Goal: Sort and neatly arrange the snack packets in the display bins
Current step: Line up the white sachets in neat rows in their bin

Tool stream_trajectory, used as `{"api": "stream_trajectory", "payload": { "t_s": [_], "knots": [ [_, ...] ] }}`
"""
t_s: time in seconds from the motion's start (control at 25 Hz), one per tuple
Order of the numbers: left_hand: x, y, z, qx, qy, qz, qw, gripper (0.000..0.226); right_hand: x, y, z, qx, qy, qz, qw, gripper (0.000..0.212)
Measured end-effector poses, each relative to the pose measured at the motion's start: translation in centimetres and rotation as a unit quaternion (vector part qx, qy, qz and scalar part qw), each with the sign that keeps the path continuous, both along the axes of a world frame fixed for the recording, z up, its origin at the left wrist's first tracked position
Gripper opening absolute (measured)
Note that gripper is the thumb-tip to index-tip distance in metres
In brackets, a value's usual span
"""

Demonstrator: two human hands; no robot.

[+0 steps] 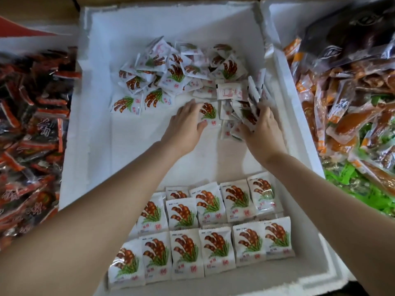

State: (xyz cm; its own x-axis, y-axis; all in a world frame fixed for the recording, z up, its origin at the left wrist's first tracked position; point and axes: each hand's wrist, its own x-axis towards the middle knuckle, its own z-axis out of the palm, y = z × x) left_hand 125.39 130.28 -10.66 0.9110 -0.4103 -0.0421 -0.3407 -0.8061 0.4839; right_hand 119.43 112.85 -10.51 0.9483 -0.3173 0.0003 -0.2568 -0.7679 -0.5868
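Fingers (188,106) of the left hand (186,124) rest straight on the face-up packet (210,114) just right of them, nearer than the right hand (265,127), which clutches a bundle (253,99).

Both bare forearms reach forward from the lower corners and converge toward the middle, with the wrists near each other but apart. The left hand (186,122) lies palm down, fingers straight and close together, with the thumb spread to the right and its tip resting on a single packet (210,113). The right hand (264,124) shows its back upward, its fingers curled out of sight round a bunch of packets (254,103) standing on edge.
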Motion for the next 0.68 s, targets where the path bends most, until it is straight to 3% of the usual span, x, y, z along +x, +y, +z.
{"api": "stream_trajectory", "payload": {
  "t_s": [0.24, 0.36, 0.52, 0.68],
  "knots": [
    [3.1, -1.5, -0.2, 0.073, 0.01, -0.012, 0.997, 0.068, -0.3, 0.5, -0.7, 0.066, -0.031, 0.005, 0.997, 0.057],
    [3.1, -1.2, -0.6, 0.084, 0.03, 0.047, 0.995, 0.075, -0.9, 1.0, -1.1, 0.099, -0.042, 0.032, 0.994, 0.053],
    [1.0, 0.2, -0.4, -0.121, 0.111, 0.135, 0.977, 0.026, -1.1, 0.5, -0.9, 0.12, -0.055, 0.023, 0.991, 0.033],
    [-2.1, 1.6, 0.4, -0.316, 0.164, 0.264, 0.896, 0.022, -1.3, 0.6, 0.9, 0.131, -0.13, -0.002, 0.983, 0.008]
  ]
}}
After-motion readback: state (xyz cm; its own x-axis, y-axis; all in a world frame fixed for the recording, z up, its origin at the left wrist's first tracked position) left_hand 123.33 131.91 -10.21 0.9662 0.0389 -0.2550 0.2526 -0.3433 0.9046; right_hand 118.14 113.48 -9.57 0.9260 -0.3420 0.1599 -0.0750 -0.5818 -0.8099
